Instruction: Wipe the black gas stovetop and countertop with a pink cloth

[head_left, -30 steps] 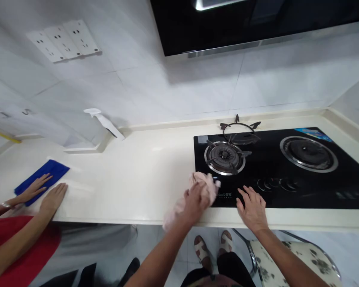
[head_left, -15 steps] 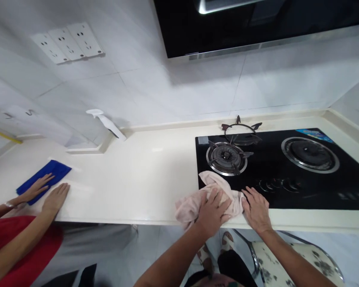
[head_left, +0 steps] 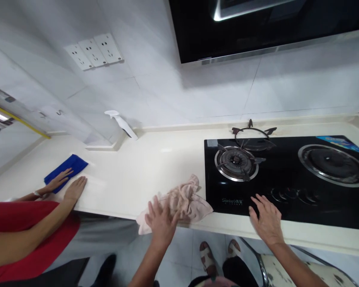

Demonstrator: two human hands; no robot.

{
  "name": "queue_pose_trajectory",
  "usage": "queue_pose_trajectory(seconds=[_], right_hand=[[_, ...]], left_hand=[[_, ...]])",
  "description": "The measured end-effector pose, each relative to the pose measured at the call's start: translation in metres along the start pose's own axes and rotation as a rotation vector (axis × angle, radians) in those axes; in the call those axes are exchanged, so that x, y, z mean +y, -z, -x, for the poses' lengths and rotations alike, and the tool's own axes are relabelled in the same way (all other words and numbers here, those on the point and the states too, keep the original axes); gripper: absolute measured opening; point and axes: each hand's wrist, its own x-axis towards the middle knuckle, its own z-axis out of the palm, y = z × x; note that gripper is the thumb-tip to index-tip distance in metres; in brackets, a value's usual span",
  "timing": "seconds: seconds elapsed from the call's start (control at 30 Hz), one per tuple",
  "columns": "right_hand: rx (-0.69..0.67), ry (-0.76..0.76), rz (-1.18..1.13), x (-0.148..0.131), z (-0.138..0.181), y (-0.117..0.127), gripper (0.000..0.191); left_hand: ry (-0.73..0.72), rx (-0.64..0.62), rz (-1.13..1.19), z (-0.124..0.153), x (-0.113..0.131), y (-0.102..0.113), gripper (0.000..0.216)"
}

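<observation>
A crumpled pale pink cloth (head_left: 187, 199) lies on the white countertop (head_left: 131, 175), left of the black gas stove (head_left: 227, 209). One corner of the cloth hangs over the counter's front edge. My left hand (head_left: 162, 223) is over the cloth's left part, fingers spread; whether it presses on the fabric I cannot tell. Flat on the stove's front edge, below the control knobs (head_left: 293, 195), rests my right hand (head_left: 266, 219) with its fingers stretched out and nothing in them. The left burner (head_left: 235, 160) has a loose pan support (head_left: 253, 129) tilted behind it.
At the left, another person in a red top (head_left: 32, 235) has both hands by a blue cloth (head_left: 67, 169) on the counter. A white handheld tool (head_left: 124, 125) leans against the wall. The range hood (head_left: 257, 32) overhangs the stove, and a chair (head_left: 275, 267) stands below.
My left hand and the pink cloth have moved left off the stove onto the countertop, and the fingers have spread. My right hand stays at the stove's front edge. The view has shifted left.
</observation>
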Motion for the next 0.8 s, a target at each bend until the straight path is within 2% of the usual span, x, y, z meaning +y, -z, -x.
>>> queue_pose_trajectory(seconds=[0.1, 0.2, 0.3, 0.5, 0.67, 0.8], right_hand=[[0.011, 0.008, 0.002, -0.001, 0.001, 0.000, 0.041], [0.014, 0.001, -0.010, -0.003, 0.001, 0.000, 0.040], [0.007, -0.006, -0.023, -0.004, 0.001, 0.001, 0.040], [-0.004, -0.004, -0.004, -0.008, 0.002, 0.002, 0.040], [0.030, 0.028, 0.034, -0.005, 0.008, -0.010, 0.039], [-0.049, 0.128, 0.027, 0.028, 0.013, -0.017, 0.040]], left_hand=[[0.292, 0.020, 0.067, 0.011, -0.003, -0.021, 0.074], [0.346, -0.010, 0.090, 0.006, 0.016, -0.038, 0.090], [0.239, -0.030, 0.071, -0.009, 0.047, -0.045, 0.095], [-0.066, -0.034, 0.103, -0.048, 0.107, -0.051, 0.073], [-0.146, -0.127, 0.178, -0.097, 0.150, -0.055, 0.072], [-0.176, -0.151, 0.253, -0.148, 0.172, -0.061, 0.072]])
